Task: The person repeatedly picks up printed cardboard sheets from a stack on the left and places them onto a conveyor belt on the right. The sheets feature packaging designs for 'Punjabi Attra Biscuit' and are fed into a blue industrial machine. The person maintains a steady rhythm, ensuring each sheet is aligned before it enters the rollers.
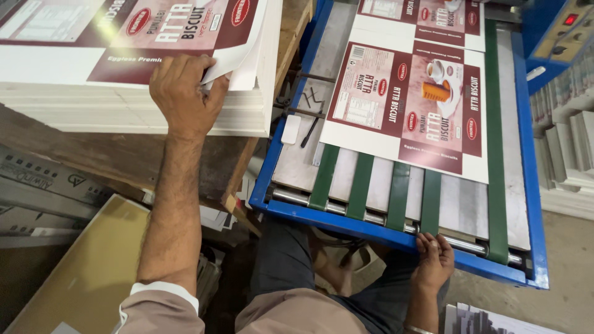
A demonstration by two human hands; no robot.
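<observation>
On sheet stack [133, 108], left hand [184, 93]

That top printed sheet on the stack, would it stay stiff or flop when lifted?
Probably floppy: the sheet already curls up where the left hand lifts its corner. It looks thin and wide, so likely light. The glossy print might make it slide easily off the stack.

Left hand [184, 88] lifting top printed maroon-and-white cardboard sheet [133, 34] off white stack [133, 111]; right hand [434, 260] gripping blue metal conveyor frame [346, 221].
</observation>
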